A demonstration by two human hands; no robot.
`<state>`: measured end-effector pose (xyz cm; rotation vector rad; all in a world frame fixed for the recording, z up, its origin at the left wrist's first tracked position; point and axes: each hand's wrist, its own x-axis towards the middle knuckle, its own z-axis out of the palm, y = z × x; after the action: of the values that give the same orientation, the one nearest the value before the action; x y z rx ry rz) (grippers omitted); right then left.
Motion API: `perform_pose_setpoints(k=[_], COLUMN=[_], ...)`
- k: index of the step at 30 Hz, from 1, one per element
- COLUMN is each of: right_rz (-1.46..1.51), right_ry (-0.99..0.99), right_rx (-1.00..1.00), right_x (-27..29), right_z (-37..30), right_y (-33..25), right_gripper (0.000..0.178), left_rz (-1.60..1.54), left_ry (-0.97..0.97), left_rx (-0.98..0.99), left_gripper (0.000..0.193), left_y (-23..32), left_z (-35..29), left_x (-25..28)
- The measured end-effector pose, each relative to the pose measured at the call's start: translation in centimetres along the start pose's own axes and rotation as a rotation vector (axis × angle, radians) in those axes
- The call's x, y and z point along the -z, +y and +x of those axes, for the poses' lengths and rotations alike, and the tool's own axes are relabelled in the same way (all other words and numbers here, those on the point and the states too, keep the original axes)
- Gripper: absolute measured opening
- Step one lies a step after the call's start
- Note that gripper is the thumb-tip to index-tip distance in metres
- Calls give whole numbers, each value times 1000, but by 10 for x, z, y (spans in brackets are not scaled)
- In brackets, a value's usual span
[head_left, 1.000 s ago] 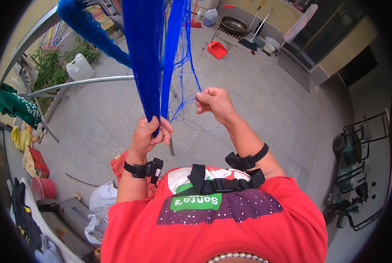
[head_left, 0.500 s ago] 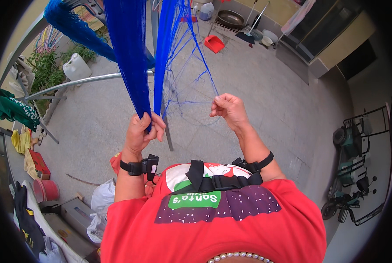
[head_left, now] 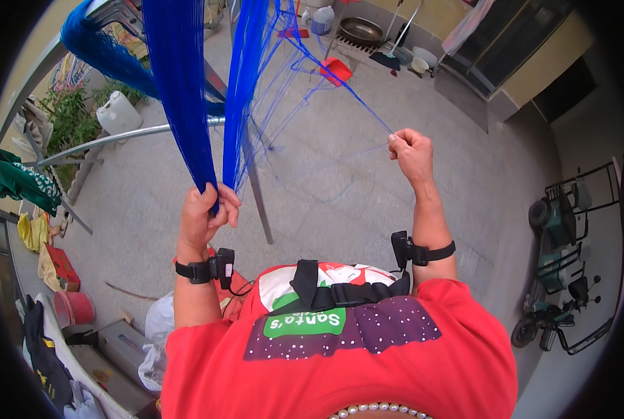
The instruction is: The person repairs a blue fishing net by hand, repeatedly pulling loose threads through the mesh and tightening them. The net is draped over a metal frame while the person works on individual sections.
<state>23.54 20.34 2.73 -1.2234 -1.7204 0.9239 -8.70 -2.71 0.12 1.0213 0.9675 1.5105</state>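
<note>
The right hand, fingertips pinched together on thin blue strands, has drawn farther right, fanning them wider from the blue hank hanging ahead, whose lower part the left hand grips in curled fingers, so the tangle seems to be loosening.

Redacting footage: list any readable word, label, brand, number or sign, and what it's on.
Red shirt, green patch: white lettering, legible, wording not copied.
Left wrist device: pale label, too small to read.
Dark cloth, lower left: yellow marks, too blurred to tell whether text.
No other text legible.
</note>
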Motion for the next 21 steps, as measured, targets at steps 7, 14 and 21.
perform_pose_setpoints(k=[7, 14, 21], right_rz=[-264, -261, 56], right_ry=[-226, -601, -550], right_rx=[-3, -167, -187], right_x=[-44, -82, -111], right_z=[-23, -45, 6], right_y=[52, 64, 1], right_gripper=[14, 17, 24], left_rz=[-60, -123, -123], left_ry=[-26, -51, -46], left_rx=[15, 0, 9], left_gripper=[56, 55, 54], left_y=[1, -3, -2], left_z=[0, 0, 1], left_x=[-6, -12, -15])
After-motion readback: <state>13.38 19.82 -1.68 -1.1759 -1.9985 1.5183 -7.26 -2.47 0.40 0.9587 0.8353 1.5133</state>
